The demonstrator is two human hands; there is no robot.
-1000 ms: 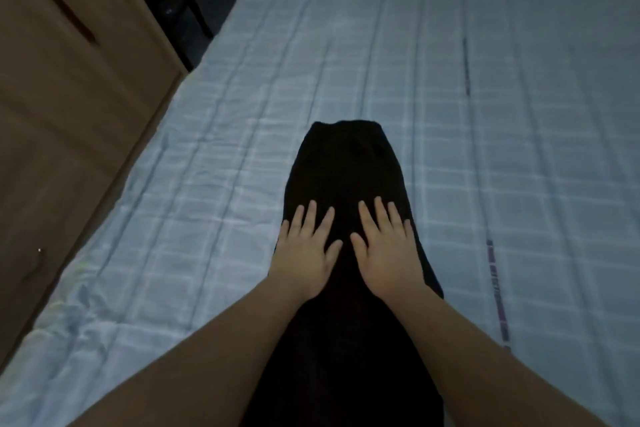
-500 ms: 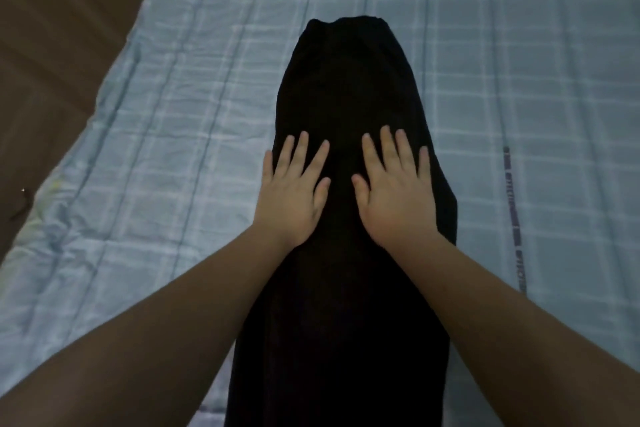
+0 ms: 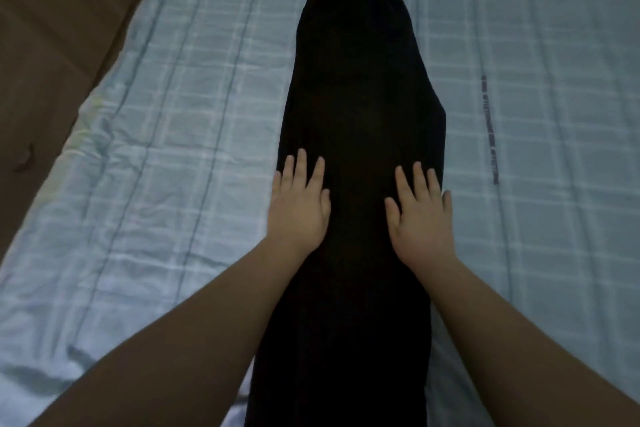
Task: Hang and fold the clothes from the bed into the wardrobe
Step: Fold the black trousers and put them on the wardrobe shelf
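A long black garment lies lengthwise on the bed, folded into a narrow strip that runs from the near edge toward the far side. My left hand lies flat on the garment's left edge, fingers straight and slightly spread. On the right edge my right hand presses flat in the same way, its little finger reaching onto the sheet. Both palms face down and hold nothing. The near end of the garment runs out of view at the bottom.
The bed carries a pale blue checked sheet, wrinkled at the left edge. A brown wooden wardrobe panel stands along the bed's left side. To the right, a dark printed strip marks the sheet.
My hands have slid apart, from the garment's middle out to its left and right edges. The view has tilted further down and closer to the garment.
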